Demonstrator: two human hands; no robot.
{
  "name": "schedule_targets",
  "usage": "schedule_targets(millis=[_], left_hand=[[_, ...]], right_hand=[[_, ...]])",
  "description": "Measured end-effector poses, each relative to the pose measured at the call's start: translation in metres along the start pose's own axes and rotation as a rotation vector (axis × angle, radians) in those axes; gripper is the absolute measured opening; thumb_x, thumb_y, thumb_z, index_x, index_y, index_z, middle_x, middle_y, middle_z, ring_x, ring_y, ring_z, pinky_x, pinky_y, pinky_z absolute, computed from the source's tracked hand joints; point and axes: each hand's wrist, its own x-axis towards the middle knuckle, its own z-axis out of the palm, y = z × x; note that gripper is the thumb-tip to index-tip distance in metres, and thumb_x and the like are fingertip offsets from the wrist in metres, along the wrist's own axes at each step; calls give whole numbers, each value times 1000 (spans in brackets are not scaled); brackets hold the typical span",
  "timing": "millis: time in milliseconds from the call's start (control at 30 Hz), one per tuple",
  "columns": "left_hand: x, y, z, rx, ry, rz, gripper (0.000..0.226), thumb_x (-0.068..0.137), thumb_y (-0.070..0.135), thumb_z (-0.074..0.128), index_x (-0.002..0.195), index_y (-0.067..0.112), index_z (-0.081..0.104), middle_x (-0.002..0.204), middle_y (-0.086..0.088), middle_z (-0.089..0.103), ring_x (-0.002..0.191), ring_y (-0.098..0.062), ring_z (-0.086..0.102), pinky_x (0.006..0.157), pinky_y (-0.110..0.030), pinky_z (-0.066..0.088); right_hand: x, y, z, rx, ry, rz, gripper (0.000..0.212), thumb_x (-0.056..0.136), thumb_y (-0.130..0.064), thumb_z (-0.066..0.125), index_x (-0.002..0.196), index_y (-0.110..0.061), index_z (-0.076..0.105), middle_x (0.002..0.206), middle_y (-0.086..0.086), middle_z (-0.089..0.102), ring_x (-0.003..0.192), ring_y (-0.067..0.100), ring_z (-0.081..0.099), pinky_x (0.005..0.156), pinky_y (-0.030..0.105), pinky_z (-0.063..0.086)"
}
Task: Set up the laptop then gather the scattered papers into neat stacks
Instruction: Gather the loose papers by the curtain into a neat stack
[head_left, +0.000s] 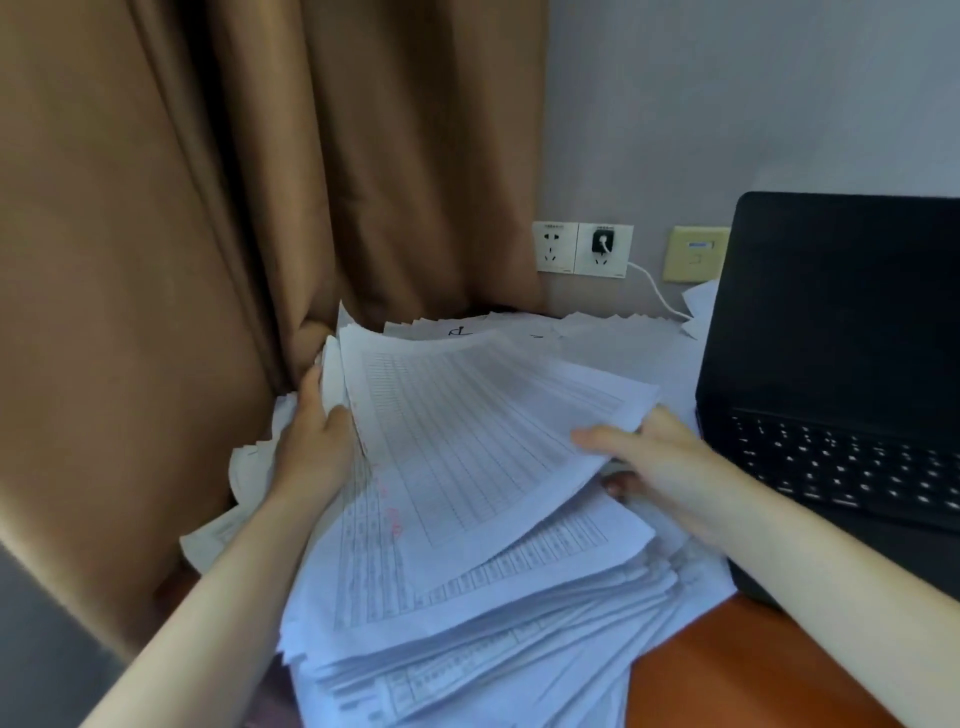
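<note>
Two hands on one sheaf of printed sheets (483, 436): the left hand (317, 434) grips its left edge, thumb curled over the top and fingers tucked behind, while the right hand (662, 465) pinches the right corner, thumb on top, fingers underneath. The sheaf is held just over the big untidy pile of papers (467, 629) on the desk (727, 670). Right beside the pile sits the laptop (841, 332), lid up, screen dark. A brown curtain (208, 208) hangs behind.

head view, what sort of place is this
Probably an office or study corner: an open laptop and a big heap of printed papers on a wooden desk, with wall sockets beside a brown curtain.
</note>
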Motion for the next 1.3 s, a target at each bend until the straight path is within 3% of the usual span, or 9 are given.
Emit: schedule_targets(millis=[67,200,400,500,733,833,933,1133,1300], left_hand=[[0,0,0,-6,4,11,54,98,17,38,148,33,23,137,0,48,111,-14,46,90,-26,32],[1,-1,0,0,-10,14,61,96,20,47,149,31,18,138,-1,48,122,-24,48,93,-29,37],[4,-2,0,32,6,-7,71,91,28,57,148,26,15,142,-5,43,127,-30,43,104,-43,39],[4,-1,0,106,-1,-27,78,89,21,62,148,21,13,144,-9,39,129,-33,40,104,-44,37],[0,6,-1,62,21,-69,80,86,14,66,147,14,14,141,-11,41,126,-34,42,101,-43,38],[0,5,-2,38,37,-68,58,85,13,67,135,4,38,131,-13,52,119,-31,49,94,-35,41],[-1,4,-2,49,40,-46,42,87,14,64,125,4,50,121,-10,58,111,-28,53,87,-32,42],[-3,10,-2,69,108,9,32,89,15,61,119,9,51,103,1,50,94,-17,47,84,-31,42],[-6,13,-3,34,120,-1,31,90,14,60,119,8,51,104,1,52,93,-16,48,80,-30,41]], right_hand=[[12,-1,-13,69,152,9,30,91,-13,57,117,-29,56,103,2,65,89,17,63,70,29,50],[24,8,-27,-261,233,-54,41,90,-6,58,127,-23,56,112,1,60,109,18,57,88,28,43],[18,6,-21,-524,-155,-11,32,85,-8,67,114,-20,65,81,-10,61,80,0,60,71,8,41],[25,8,-18,-471,-96,-24,17,91,-19,60,99,-9,72,63,-15,62,61,-3,58,60,8,41],[81,18,-21,-563,170,53,47,92,-20,57,134,-1,47,122,15,60,113,27,57,101,33,42],[97,17,-13,-472,167,55,11,86,-10,60,97,-8,58,82,16,57,66,18,54,61,19,43],[111,28,-4,-589,225,-15,38,84,-11,59,56,-15,33,55,3,34,52,14,32,52,26,22],[114,31,-9,-701,424,-208,51,90,-12,53,51,-17,21,50,0,21,50,14,21,49,31,15],[101,27,-43,-832,660,-261,45,97,-14,42,54,-12,27,53,3,34,50,18,30,48,28,20]])
